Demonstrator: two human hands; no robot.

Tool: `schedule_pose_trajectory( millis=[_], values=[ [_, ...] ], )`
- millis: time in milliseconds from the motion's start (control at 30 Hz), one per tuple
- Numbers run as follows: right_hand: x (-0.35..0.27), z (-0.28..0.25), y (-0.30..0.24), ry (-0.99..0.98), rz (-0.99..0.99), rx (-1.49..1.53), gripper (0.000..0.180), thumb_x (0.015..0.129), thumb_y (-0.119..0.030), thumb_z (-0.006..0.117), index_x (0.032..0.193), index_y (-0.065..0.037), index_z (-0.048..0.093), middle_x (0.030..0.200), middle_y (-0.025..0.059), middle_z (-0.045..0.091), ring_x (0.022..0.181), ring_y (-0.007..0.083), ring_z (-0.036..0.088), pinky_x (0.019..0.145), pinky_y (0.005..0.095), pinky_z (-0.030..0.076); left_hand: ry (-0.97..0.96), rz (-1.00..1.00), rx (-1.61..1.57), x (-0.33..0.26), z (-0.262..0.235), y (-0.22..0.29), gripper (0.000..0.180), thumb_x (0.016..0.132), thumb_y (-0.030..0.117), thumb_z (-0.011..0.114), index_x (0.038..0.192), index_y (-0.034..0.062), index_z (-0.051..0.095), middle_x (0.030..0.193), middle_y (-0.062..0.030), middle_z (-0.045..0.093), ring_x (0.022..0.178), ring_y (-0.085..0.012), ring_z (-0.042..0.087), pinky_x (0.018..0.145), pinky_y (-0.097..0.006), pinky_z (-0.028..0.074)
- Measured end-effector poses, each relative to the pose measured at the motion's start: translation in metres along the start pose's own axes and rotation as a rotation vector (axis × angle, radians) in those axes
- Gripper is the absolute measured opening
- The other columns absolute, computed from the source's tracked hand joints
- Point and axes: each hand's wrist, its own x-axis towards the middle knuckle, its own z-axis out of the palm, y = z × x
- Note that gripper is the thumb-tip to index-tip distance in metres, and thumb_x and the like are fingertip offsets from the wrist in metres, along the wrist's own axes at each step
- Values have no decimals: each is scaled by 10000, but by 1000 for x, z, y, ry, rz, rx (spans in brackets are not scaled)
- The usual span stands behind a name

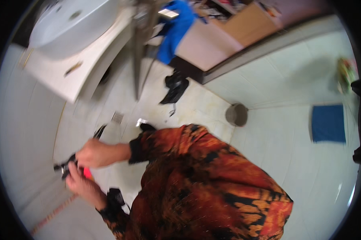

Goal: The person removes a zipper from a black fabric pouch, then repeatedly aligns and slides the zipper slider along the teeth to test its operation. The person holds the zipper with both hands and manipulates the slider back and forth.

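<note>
Both my hands are together at the left, beside the white tiled wall. My right hand (95, 155) is closed in a fist, and a dark slim piece (100, 131) sticks out beyond it. Just below, my left hand (83, 185) has its fingers bent against a small black object with a shiny part (63, 168) near the wall. Blur hides what kind of object it is, and whether both dark pieces belong together. A bright red-pink thing (87, 173) shows between the hands. A black device (115, 197) sits at my left wrist.
A white washbasin (74, 40) stands on a counter (48, 74) at upper left. On the pale floor are a drain grate (117, 117), a black crumpled item (175, 89) and a grey bin (237, 115). A blue cloth (328, 123) hangs at right. Blue fabric (176, 34) is at the doorway.
</note>
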Motion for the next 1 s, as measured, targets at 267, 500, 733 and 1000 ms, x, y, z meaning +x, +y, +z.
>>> schedule_pose_trajectory(
  millis=[267, 500, 733, 1000],
  values=[
    [-10, -27, -24, -84, 628, 910, 260, 865, -182, 494, 636, -60, 507, 533, -22, 471, 444, 33, 380, 395, 192, 276, -157, -14, -414, -9, -16, 9, 239, 897, 165, 455, 887, -52, 556, 828, -126, 612, 705, -192, 608, 644, -308, 537],
    [-3, -23, -24, -246, 522, 668, 297, 915, -204, 429, 663, -48, 452, 581, -6, 459, 503, 50, 376, 428, 192, 288, -86, 39, -432, -8, -32, 20, 248, 887, 157, 457, 815, -56, 561, 698, -105, 587, 630, -192, 602, 602, -341, 543],
    [17, 0, -22, -92, 281, 558, 238, 878, -168, 485, 678, -40, 498, 587, -6, 510, 515, 62, 438, 471, 198, 343, 16, 69, -499, 1, -50, 26, 224, 891, 158, 449, 803, -20, 552, 662, -74, 560, 605, -162, 573, 577, -339, 549],
    [37, -10, -15, -196, 554, 1102, 189, 835, -105, 493, 658, -39, 505, 573, 27, 525, 498, 69, 480, 444, 195, 361, -5, 49, -528, 5, -63, 32, 221, 891, 160, 451, 842, -28, 556, 737, -107, 602, 629, -172, 594, 581, -340, 550]
  ],
)
